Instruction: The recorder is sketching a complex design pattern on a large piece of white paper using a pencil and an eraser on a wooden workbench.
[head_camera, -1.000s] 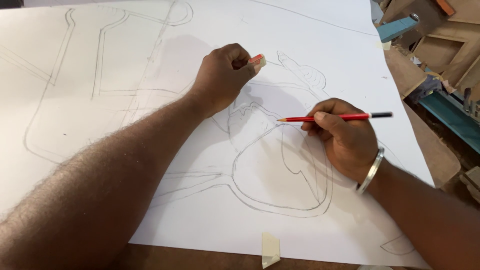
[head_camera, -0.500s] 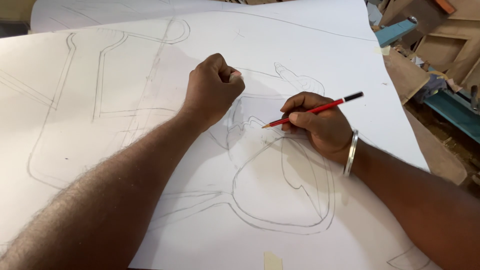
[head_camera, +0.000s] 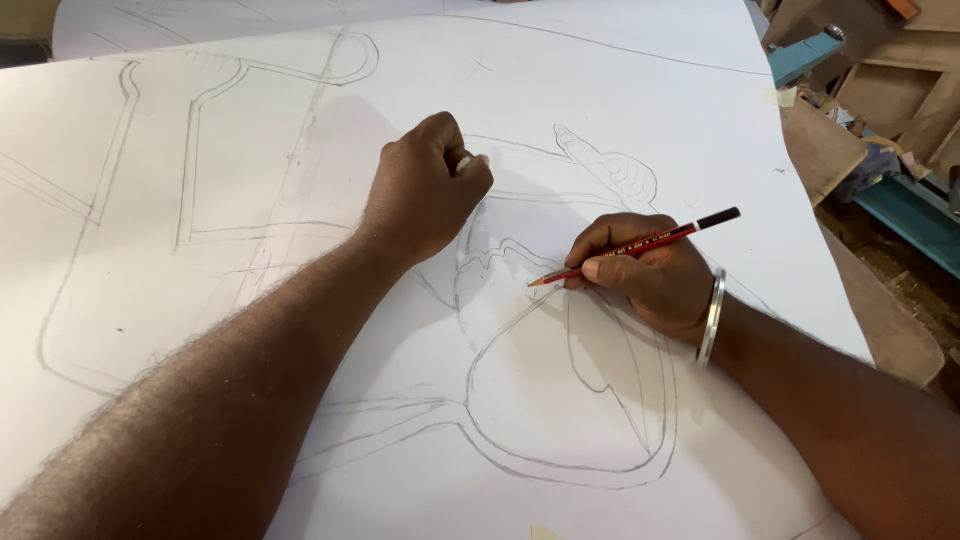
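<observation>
From the head camera, the right hand has slid nearer the left hand than it was a second ago, and the pencil tip now sits on a curved line just below the left knuckles. The right hand pinches a red pencil between thumb and fingers, its black end pointing up and away from the wrist, where a metal bangle sits. The left hand is curled into a fist around a small pale piece, probably an eraser, and presses the large white paper sheet to the worktop. To draw the line cleanly, the fist should keep pinning the sheet close beside the tip while the pencil follows the existing outline with light, even strokes.
</observation>
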